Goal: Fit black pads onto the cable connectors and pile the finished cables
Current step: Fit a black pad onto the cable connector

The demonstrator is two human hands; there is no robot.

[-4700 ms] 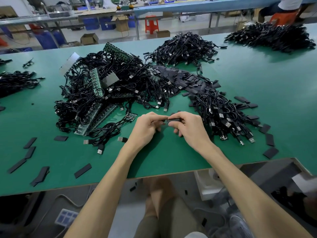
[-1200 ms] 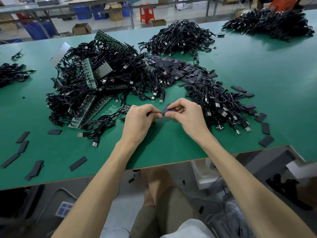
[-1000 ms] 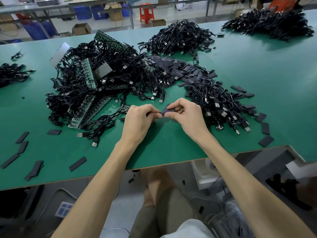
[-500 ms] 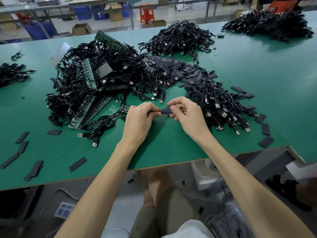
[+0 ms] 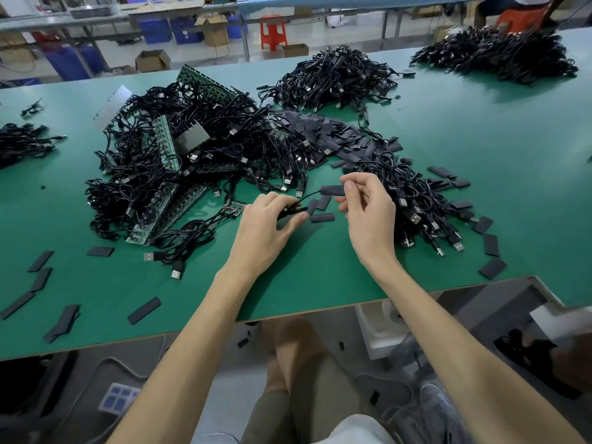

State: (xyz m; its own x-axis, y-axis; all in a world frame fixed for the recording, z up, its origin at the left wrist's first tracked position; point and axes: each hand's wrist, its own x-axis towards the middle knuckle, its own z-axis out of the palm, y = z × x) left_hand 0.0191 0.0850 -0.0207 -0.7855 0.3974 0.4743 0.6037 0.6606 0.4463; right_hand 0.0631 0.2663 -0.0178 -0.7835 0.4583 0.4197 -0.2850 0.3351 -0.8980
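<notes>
Matte green tabletop [image 5: 320, 277]; left hand [image 5: 267, 229] grip tight on thin black cable [image 5: 307, 197], right hand [image 5: 368, 216] grip on flat black pad [image 5: 331, 189].

**One head-worn wide-angle view, looking forward and down across the worktop.**

The camera sits above the person's seat at the near edge of the green worktop [image 5: 480, 149]. It is close enough that both forearms run up from the bottom corners, and the left grip [image 5: 266, 222] and right grip [image 5: 368, 213] lie about mid-frame. The downward tilt puts the person's lap and the floor below the near edge in the bottom strip. The top strip reaches a far red stool [image 5: 272, 32] and other benches. The worktop's edges bow towards the left and right sides.
</notes>
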